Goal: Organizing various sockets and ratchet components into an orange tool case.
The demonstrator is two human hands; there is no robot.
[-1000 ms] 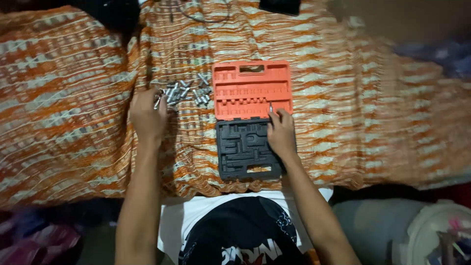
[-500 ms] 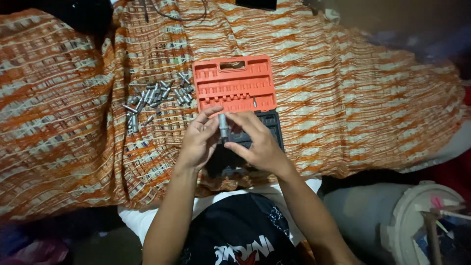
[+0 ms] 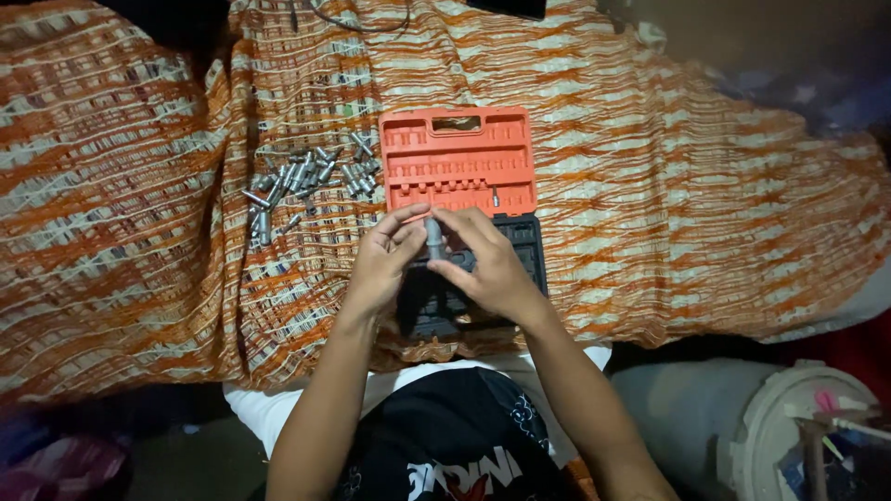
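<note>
At the near edge, a dark shirt with a printed front is seen between the two forearms. To the near right, a pale round bucket is partly shown.

Just beyond the shirt, the left hand and the right hand are brought together over the black half of an open tool case. A small grey metal socket is held upright between them. The left grip is closed on the socket from the left, with thumb and forefinger pinched against it. The right grip is closed on the same socket from the right, the fingertips wrapped around its lower part. The socket is held just above the line where the black half meets the orange half.

Farther on, the orange half of the case is laid flat, its rows of slots mostly bare. One small bit is seated near its right near corner.

To the left of the orange half, a loose pile of metal sockets is scattered, well apart from both hands.

Everything is laid on an orange and white striped blanket. At the far edge, a dark cable is seen.
</note>
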